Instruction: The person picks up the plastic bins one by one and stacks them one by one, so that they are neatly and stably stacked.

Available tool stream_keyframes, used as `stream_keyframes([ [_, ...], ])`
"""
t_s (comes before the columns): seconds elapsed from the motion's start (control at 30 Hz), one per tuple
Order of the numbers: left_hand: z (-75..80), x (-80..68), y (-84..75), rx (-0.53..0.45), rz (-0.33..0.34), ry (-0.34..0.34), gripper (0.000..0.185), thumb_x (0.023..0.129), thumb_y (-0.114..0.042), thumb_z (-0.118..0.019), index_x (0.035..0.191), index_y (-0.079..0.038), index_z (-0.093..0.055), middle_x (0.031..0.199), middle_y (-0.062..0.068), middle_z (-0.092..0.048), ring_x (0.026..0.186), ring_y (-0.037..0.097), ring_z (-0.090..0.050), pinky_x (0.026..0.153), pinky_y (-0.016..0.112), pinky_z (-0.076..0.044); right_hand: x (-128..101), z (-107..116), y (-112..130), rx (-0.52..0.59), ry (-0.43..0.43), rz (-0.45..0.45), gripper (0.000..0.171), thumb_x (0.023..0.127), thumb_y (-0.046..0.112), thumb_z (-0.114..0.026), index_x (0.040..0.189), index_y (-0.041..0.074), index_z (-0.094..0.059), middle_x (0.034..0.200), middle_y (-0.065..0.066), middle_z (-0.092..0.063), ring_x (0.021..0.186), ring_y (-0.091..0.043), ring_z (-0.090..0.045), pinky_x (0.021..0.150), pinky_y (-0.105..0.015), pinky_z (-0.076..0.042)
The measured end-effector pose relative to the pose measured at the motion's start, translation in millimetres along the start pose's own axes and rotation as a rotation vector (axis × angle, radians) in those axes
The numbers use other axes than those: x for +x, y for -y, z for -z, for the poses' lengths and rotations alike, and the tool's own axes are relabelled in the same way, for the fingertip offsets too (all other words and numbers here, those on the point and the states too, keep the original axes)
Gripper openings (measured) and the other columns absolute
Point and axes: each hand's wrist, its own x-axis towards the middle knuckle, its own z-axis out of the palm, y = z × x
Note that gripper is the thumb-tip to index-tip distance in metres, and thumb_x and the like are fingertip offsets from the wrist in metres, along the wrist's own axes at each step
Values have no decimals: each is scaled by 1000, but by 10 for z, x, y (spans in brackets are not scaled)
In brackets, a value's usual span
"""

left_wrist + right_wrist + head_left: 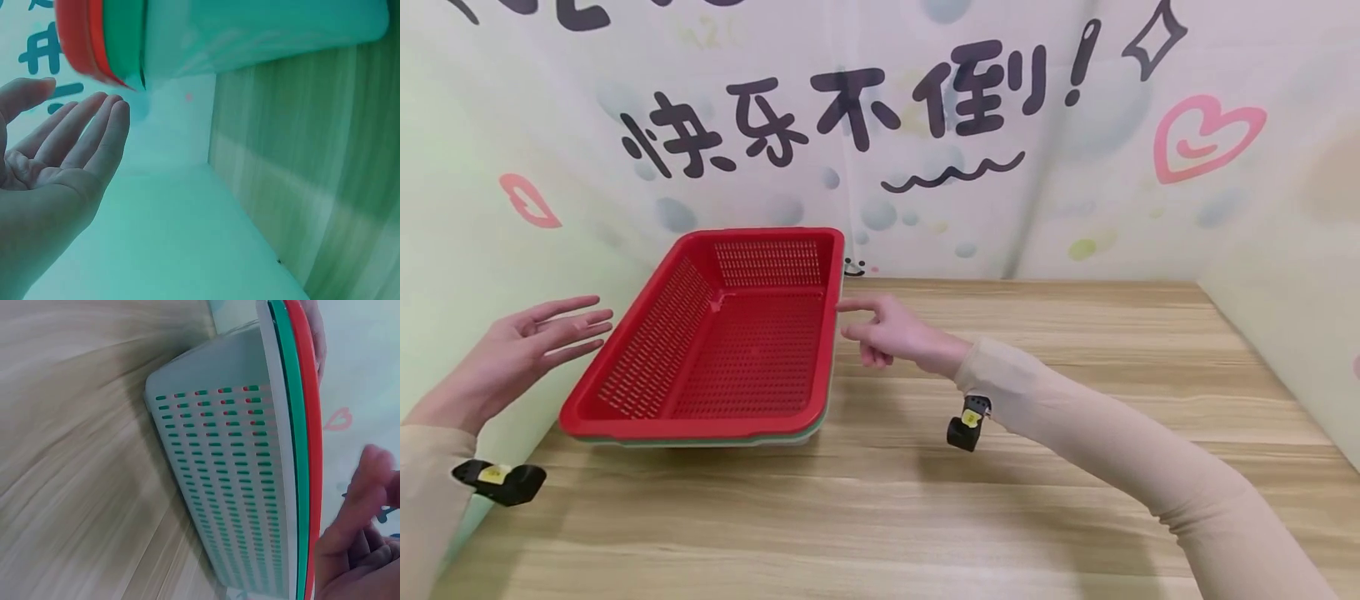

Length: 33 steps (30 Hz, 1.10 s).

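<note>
A: Where is the red perforated plastic basket (722, 342) now?
B: At ten o'clock on the wooden table (1000, 500), nested on top of a green basket (292, 456) and a white basket (219, 456).
A: And the hands?
B: The left hand (520, 350) is open with straight fingers, at nine o'clock of the stack, apart from it. The right hand (895, 333) points its index finger at the red rim at three o'clock and grips nothing; I cannot tell if it touches

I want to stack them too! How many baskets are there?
3, nested on the table: red basket on top, green basket in the middle, white basket underneath. More could hide inside.
</note>
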Motion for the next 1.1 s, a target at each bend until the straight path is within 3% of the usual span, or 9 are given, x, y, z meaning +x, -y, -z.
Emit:
stream_keyframes([
  [0.2, -18, 40, -80, 51, 0, -7, 33, 103, -10, -46, 132, -24, -53, 114, -12, -66, 101, 5, -65, 77, 18, -52, -77, 97, -70, 23, 15, 6, 40, 96, 5, -53, 136, 3, -51, 63, -11, -62, 45, -13, -54, 46, -23, -47],
  [0.37, -52, 63, -141, 116, 25, -20, 39, 102, -15, -48, 141, -18, -45, 116, -14, -65, 102, 5, -64, 78, 19, -53, -135, 169, -147, 83, 5, -18, 42, 97, 4, -51, 138, 3, -49, 74, -14, -67, 57, -16, -62, 59, -31, -56],
  [0.53, -120, 98, -218, 184, 34, -21, 45, 102, -18, -49, 146, -14, -39, 120, -14, -64, 103, 5, -64, 78, 20, -53, -186, 286, -257, 140, -35, -26, 44, 96, 5, -51, 139, 2, -46, 82, -15, -68, 69, -22, -67, 70, -36, -58],
  [0.83, -338, 183, -353, 107, 19, 15, 32, 101, -11, -50, 131, -21, -53, 115, -6, -68, 103, 11, -65, 81, 22, -53, -330, 531, -431, 141, -86, -54, 48, 95, 6, -53, 141, -1, -42, 85, -14, -69, 76, -21, -68, 76, -39, -57],
  [1.0, -480, 254, -425, 142, 15, 28, 35, 100, -13, -53, 135, -16, -51, 116, -8, -67, 104, 8, -64, 82, 24, -53, -432, 689, -511, 111, -115, -67, 51, 95, 7, -52, 143, -2, -39, 88, -13, -70, 79, -19, -68, 77, -38, -56],
  [1.1, -565, 307, -474, 145, 11, 33, 36, 99, -14, -55, 135, -12, -50, 117, -8, -66, 105, 7, -64, 82, 24, -53, -505, 791, -548, 85, -134, -71, 52, 95, 7, -52, 143, -3, -37, 96, -19, -69, 83, -20, -69, 78, -36, -56],
])
